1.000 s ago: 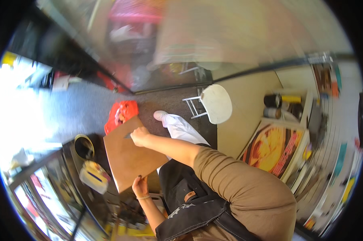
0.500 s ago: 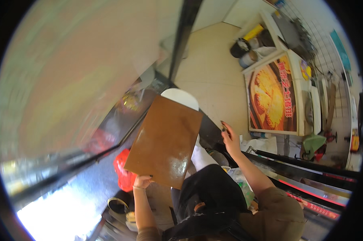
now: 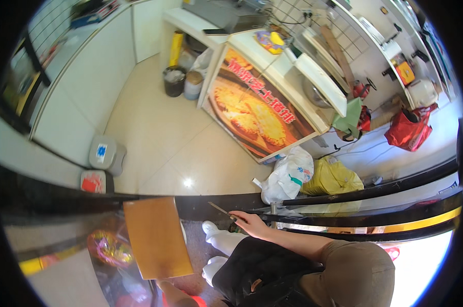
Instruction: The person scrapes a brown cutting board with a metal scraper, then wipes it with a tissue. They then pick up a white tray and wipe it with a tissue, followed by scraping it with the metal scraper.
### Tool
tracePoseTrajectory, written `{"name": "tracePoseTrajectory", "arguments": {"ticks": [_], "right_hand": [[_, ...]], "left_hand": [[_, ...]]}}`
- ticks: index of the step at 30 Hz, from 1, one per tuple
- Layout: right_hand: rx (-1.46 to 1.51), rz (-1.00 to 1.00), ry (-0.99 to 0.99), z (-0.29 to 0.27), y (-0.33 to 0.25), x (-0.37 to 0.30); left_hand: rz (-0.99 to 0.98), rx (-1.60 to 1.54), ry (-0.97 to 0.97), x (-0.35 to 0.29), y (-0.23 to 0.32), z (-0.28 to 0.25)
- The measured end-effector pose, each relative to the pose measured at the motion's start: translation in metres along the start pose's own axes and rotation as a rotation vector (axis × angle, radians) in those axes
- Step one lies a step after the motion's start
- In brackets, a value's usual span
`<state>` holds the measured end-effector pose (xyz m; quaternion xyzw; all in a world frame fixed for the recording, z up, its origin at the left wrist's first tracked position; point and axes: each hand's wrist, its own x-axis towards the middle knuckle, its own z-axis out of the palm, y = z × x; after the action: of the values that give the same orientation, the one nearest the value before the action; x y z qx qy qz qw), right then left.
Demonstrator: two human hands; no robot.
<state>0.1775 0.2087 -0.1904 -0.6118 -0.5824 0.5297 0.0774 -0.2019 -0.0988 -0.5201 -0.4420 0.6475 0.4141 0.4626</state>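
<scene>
A flat, smooth brown board (image 3: 159,238) is held out in front of me on the left. My left hand (image 3: 165,285) grips it at the near edge, with most of the fingers hidden beneath. A white edge (image 3: 184,231) peeks out from under its right side. To the right of the board, my right hand (image 3: 249,225) is closed on what looks like a small knife (image 3: 219,208) with a thin blade and dark handle. The blade points left, apart from the board.
A dark threshold (image 3: 201,201) crosses ahead of my feet, with a tiled floor (image 3: 160,138) beyond. White and yellow bags (image 3: 288,176) lie by the right glass door. A counter with a food picture (image 3: 254,110) stands behind; two bins (image 3: 107,153) sit left.
My view has swung to the right, toward the room and counter. The board now sits lower and further left in the picture. Both hands keep their hold.
</scene>
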Motion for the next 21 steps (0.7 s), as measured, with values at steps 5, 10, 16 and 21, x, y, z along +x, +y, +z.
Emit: {"name": "tracePoseTrajectory", "arguments": {"ticks": [5, 10, 16, 21], "right_hand": [[0.164, -0.008, 0.178, -0.040, -0.004, 0.039], [0.552, 0.069, 0.211, -0.078, -0.022, 0.049], [0.571, 0.028, 0.261, -0.123, -0.066, 0.084], [0.631, 0.023, 0.323, -0.152, -0.110, 0.135]], "left_hand": [[0.208, 0.184, -0.104, -0.035, 0.015, 0.082], [0.541, 0.535, -0.210, -0.118, 0.017, 0.194], [1.240, 1.099, 0.025, -0.190, 0.021, 0.262], [0.800, 0.938, -0.050, -0.162, 0.070, 0.245]]}}
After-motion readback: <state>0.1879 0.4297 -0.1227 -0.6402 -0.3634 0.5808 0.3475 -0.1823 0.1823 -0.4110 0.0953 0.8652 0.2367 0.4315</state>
